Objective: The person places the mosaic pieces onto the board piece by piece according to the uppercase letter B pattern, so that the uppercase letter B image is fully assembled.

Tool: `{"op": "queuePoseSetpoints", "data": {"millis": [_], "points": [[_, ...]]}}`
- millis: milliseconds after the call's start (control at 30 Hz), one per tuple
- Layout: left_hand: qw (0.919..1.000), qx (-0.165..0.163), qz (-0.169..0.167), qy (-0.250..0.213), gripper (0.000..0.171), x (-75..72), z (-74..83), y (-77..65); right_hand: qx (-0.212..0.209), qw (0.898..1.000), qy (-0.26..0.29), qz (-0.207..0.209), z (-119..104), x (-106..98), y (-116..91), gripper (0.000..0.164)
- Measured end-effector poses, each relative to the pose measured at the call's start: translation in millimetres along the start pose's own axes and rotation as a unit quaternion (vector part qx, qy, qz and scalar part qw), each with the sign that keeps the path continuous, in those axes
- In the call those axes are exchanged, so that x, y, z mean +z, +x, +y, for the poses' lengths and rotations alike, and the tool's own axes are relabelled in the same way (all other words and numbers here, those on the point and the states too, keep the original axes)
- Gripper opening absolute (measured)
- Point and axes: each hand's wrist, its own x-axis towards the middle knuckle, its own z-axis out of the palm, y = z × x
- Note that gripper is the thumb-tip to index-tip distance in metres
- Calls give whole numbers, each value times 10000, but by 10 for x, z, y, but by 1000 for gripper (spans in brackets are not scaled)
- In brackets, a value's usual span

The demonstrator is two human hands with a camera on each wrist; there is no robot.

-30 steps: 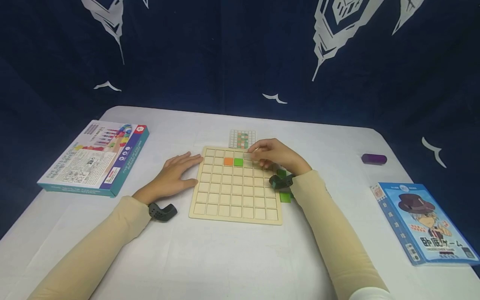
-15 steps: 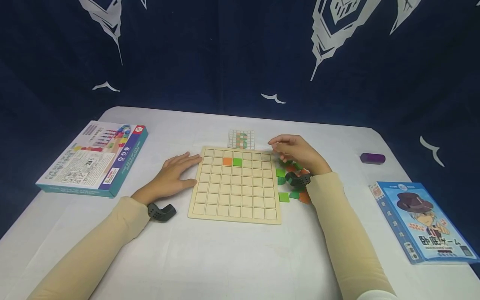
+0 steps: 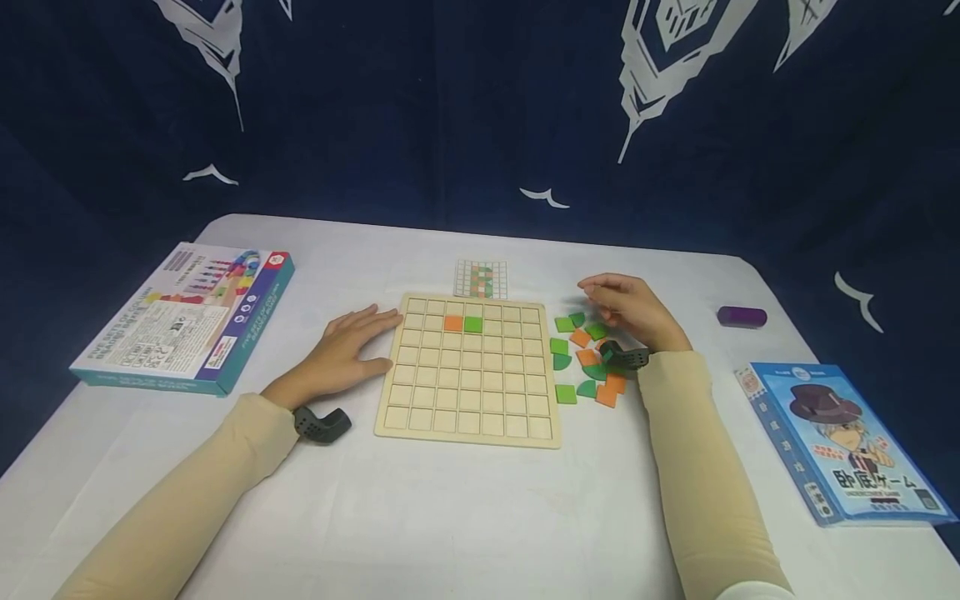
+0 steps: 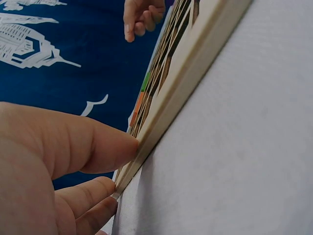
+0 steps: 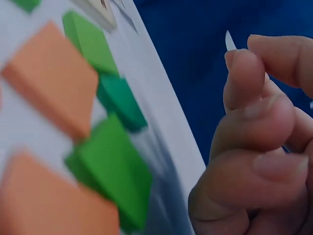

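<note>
A pale wooden grid board (image 3: 467, 426) lies on the table. One orange square tile (image 3: 453, 323) and one green square tile (image 3: 473, 325) sit side by side in its second row from the far edge. My left hand (image 3: 337, 357) rests with fairly straight fingers against the board's left edge; in the left wrist view, the thumb (image 4: 110, 149) touches that edge. My right hand (image 3: 633, 310) is raised beside the loose pieces, its fingers loosely bent and nothing visible in them. Those pieces include orange squares (image 3: 607, 396), green squares (image 3: 566, 394) and dark green rounded pieces (image 3: 562, 362).
A small pattern card (image 3: 481, 279) lies behind the board. At the left is a teal and purple box (image 3: 187, 317). On the right are a purple cylinder (image 3: 742, 317) and a blue box with a hat-wearing cartoon figure (image 3: 855, 442). A dark blue curtain (image 3: 375, 108) hangs behind the table.
My right hand has moved right from over the board's far right part to beyond the loose pieces, uncovering them. My left hand has stayed at the board's edge.
</note>
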Motion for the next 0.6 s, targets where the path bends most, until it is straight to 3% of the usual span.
{"op": "queuePoseSetpoints", "data": {"millis": [200, 600], "points": [[10000, 42, 2, -3, 71, -3, -2, -3, 176, 9995, 18, 243, 103, -95, -17, 44], [10000, -1, 10, 23, 71, -2, 20, -8, 283, 9993, -29, 240, 183, -103, -10, 46]]}}
